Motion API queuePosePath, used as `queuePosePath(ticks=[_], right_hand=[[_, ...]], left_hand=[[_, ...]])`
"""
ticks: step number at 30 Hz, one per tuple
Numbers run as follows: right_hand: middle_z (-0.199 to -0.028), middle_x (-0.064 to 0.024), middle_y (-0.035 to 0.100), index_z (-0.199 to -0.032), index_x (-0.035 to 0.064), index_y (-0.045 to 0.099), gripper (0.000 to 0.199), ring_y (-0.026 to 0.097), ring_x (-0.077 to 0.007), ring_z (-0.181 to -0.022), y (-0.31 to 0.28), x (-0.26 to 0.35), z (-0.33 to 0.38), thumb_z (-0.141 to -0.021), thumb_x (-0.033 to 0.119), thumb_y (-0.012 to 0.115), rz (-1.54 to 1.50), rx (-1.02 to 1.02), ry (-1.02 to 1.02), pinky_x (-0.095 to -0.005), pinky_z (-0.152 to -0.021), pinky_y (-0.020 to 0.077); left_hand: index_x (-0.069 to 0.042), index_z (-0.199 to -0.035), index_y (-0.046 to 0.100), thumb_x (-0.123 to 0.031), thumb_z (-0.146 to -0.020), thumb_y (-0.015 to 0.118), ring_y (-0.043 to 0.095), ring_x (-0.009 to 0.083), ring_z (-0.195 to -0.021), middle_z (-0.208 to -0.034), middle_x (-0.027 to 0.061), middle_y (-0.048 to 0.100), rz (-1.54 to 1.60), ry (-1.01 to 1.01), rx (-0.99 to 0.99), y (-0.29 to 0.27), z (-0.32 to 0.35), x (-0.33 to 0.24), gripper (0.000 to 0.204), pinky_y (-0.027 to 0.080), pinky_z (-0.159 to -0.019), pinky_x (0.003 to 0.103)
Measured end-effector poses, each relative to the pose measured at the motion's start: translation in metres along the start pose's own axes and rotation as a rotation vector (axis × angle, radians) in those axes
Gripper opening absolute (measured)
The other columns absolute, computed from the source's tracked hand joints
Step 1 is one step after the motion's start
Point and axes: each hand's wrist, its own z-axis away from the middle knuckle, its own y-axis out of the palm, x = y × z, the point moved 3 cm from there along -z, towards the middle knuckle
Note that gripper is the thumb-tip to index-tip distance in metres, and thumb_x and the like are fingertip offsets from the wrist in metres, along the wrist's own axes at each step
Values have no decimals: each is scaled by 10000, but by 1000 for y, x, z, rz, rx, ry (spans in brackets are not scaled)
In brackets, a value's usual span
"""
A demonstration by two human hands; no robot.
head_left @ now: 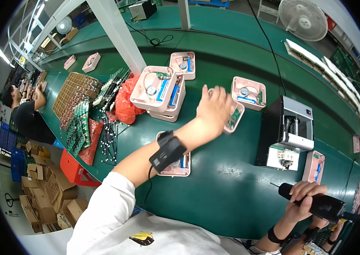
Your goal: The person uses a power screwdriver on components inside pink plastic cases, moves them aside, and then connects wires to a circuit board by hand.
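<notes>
My left hand (214, 107) reaches out over the bench, its fingers bent over a pale pink plastic box (237, 116) with a green circuit board inside. It appears to grip the box's edge; the palm hides much of the box. In my right hand (305, 196), lower right, is a black electric screwdriver (324, 207), its thin bit pointing left. Another pink box (248, 88), with a round part, wires and a blue battery, lies just beyond my left hand. Below my left forearm a further pink box (175, 171) is partly covered by the wrist device (168, 154).
Stacked pink boxes (152, 100) stand beside a white post (118, 34). A red plastic bag (128, 102), circuit boards (78, 127) and black cables (109, 140) lie left. A black-and-silver machine (288, 131) stands right, near a pink box (314, 166). A co-worker (29, 110) sits far left.
</notes>
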Motion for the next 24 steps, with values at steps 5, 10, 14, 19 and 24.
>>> queuePosePath(ticks=[5, 10, 14, 19, 24], right_hand=[[-684, -47, 519, -992, 64, 451, 425, 530, -160, -527, 1, -26, 24, -946, 318, 789, 186, -91, 84, -300, -540, 503], [-686, -52, 523, -1001, 60, 452, 434, 537, -160, -535, -7, -45, 32, -936, 306, 804, 130, -98, 27, -306, -554, 508], [-689, -54, 530, -988, 67, 443, 431, 532, -154, -531, -9, -38, 28, -938, 298, 803, 19, -40, 71, -307, -557, 501], [-660, -48, 521, -977, 71, 426, 394, 507, -146, -507, -3, 3, -17, -955, 250, 777, -156, -45, -127, -301, -538, 475], [-620, -25, 471, -956, 83, 411, 292, 415, -124, -450, 12, 0, -57, -1024, 227, 656, 15, -69, -225, -286, -472, 404]], left_hand=[[18, -1592, 293, -325, -820, 767, 343, 399, -1508, -1605, 266, 366, -20, -398, 17, 22, -87, 91, 969, 272, -1215, 609], [60, -1594, 261, -472, -809, 753, 314, 441, -1515, -1614, 326, 325, 121, -848, 170, 51, -121, 151, 1068, 265, -1203, 619], [103, -1559, 279, -420, -717, 842, 451, 461, -1415, -1513, 316, 471, 624, -829, 189, 69, -134, 156, 1141, 329, -1164, 612], [89, -1486, 360, -434, -700, 838, 586, 408, -1211, -1300, 250, 604, 127, -703, -273, -7, -110, 122, 1059, 452, -1047, 506], [90, -1411, 429, -275, -640, 865, 540, 408, -1207, -1317, 254, 549, 378, -246, -338, -62, -17, 54, 958, 441, -1021, 506]])
